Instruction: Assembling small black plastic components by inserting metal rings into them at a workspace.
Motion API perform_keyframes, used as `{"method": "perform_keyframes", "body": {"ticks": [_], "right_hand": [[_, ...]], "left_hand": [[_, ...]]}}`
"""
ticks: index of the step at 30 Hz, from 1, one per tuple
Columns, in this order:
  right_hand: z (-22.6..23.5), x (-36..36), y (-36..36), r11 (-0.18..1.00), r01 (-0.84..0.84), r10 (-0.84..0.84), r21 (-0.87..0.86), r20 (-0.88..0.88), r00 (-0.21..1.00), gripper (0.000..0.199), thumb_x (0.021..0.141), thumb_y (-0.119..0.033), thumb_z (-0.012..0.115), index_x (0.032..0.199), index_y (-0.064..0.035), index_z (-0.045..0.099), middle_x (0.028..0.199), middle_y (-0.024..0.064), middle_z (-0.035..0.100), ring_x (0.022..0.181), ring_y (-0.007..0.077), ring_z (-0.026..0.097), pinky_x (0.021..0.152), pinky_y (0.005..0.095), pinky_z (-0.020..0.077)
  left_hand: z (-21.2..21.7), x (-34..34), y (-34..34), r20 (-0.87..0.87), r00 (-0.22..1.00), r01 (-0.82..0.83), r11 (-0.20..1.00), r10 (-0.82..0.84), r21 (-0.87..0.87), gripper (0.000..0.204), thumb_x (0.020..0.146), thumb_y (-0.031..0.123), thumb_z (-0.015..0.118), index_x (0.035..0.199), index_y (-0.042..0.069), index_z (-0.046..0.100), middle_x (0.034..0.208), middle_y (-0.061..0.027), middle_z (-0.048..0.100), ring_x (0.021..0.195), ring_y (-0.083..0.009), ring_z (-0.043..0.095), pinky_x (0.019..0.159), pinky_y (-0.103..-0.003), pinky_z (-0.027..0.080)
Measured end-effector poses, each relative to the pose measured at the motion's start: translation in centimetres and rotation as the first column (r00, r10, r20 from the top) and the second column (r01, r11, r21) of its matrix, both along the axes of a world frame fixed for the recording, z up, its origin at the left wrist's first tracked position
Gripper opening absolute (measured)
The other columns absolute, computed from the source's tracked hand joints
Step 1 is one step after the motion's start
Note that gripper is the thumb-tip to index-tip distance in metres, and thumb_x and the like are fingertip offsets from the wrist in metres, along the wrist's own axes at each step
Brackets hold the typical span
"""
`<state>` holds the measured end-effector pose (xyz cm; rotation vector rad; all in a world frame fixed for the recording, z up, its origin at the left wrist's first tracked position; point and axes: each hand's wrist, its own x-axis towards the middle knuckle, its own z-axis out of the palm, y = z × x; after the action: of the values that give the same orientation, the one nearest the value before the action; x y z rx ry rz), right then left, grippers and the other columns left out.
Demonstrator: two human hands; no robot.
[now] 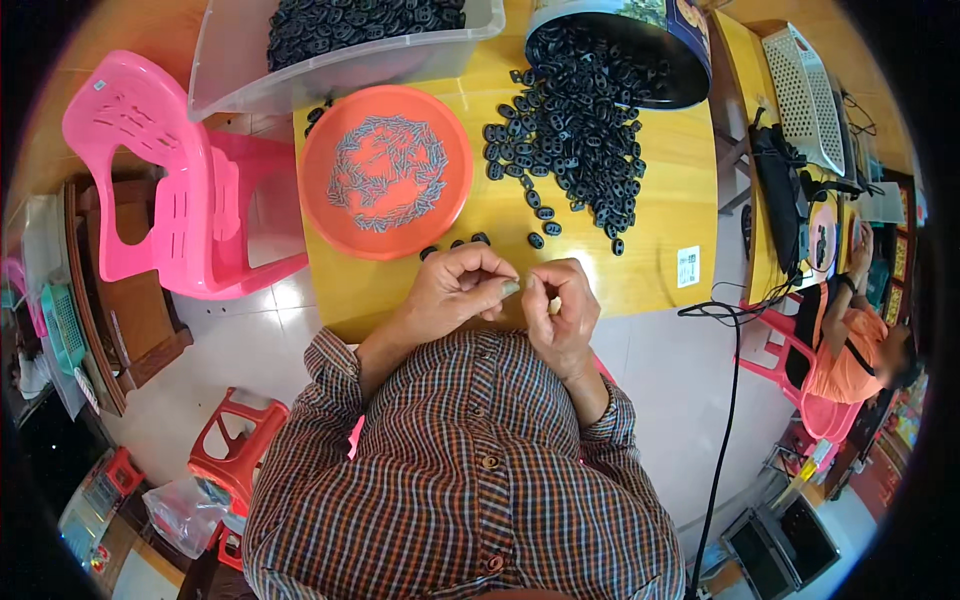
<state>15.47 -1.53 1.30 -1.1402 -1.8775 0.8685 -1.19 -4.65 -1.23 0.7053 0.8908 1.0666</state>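
Observation:
My left hand (455, 290) and my right hand (560, 305) meet in front of my chest at the near edge of the yellow table (660, 200). Both are pinched closed on a small part held between the fingertips; the part itself is mostly hidden. An orange plate (325, 215) holding several small grey metal pins sits just beyond my left hand. A heap of black oval plastic pieces (580, 150) spills from a tipped dark round tin (690, 40) beyond my right hand. A few loose black pieces (455, 245) lie near my left knuckles.
A clear plastic bin (300, 75) of black pieces stands at the back left. A pink plastic chair (170, 190) is left of the table, a red stool (235, 450) lower left. Another person (850, 350) sits at right beside a second table. A black cable (725, 400) hangs down.

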Motion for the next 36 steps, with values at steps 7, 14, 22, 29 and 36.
{"method": "perform_keyframes", "body": {"ticks": [7,14,22,29,36], "right_hand": [[-1.8,1.3,1.6,0.966,0.258,-0.250,-0.024,0.170,0.953,0.006,0.082,0.001,0.062,0.087,0.0013,0.058,0.078,0.0124,0.055,0.056,0.0187,0.056,0.050,0.0280,0.0451],[-2.3,1.3,2.5,0.954,0.300,-0.290,-0.011,0.225,0.930,0.010,0.081,0.001,0.064,0.091,-0.0004,0.062,0.078,0.0101,0.055,0.057,0.0145,0.054,0.050,0.0254,0.0440],[0.2,-0.2,1.0,0.924,-0.052,-0.023,-0.378,-0.192,0.981,0.011,0.083,0.000,0.064,0.093,-0.0008,0.064,0.085,0.0033,0.054,0.066,0.0063,0.053,0.055,0.0187,0.0420],[0.5,-0.5,1.2,0.976,-0.062,0.046,-0.210,-0.079,0.996,0.011,0.079,0.005,0.064,0.088,-0.0007,0.062,0.083,0.0047,0.055,0.061,0.0069,0.053,0.050,0.0188,0.0423],[0.6,-0.9,1.2,0.998,-0.055,0.056,-0.025,0.039,0.998,0.014,0.074,0.006,0.066,0.086,-0.0006,0.060,0.080,0.0091,0.056,0.054,0.0117,0.054,0.046,0.0227,0.0437]], "left_hand": [[0.0,-0.1,0.1,-0.023,0.995,-0.092,0.995,0.092,0.026,0.008,0.087,-0.002,0.057,0.094,-0.003,0.060,0.078,-0.0019,0.056,0.061,-0.0051,0.057,0.053,-0.019,0.048],[0.2,0.1,0.6,-0.123,0.985,-0.111,0.989,0.123,0.101,0.006,0.087,-0.001,0.057,0.093,-0.002,0.059,0.075,-0.0012,0.053,0.060,-0.0043,0.056,0.051,-0.019,0.046],[0.1,0.0,0.6,-0.144,0.987,-0.052,0.995,0.064,0.084,0.007,0.089,0.003,0.055,0.092,-0.002,0.059,0.074,-0.0006,0.053,0.057,-0.0039,0.055,0.051,-0.019,0.045],[-0.2,0.0,0.8,-0.110,0.993,-0.025,0.998,0.032,0.065,0.010,0.091,0.006,0.054,0.093,-0.002,0.059,0.071,-0.0004,0.056,0.056,-0.0040,0.055,0.050,-0.019,0.046],[-0.2,-0.7,0.7,-0.025,0.999,0.028,0.997,-0.030,-0.076,0.011,0.092,0.005,0.053,0.098,-0.002,0.058,0.076,-0.0010,0.055,0.062,-0.0057,0.056,0.053,-0.020,0.048]]}}
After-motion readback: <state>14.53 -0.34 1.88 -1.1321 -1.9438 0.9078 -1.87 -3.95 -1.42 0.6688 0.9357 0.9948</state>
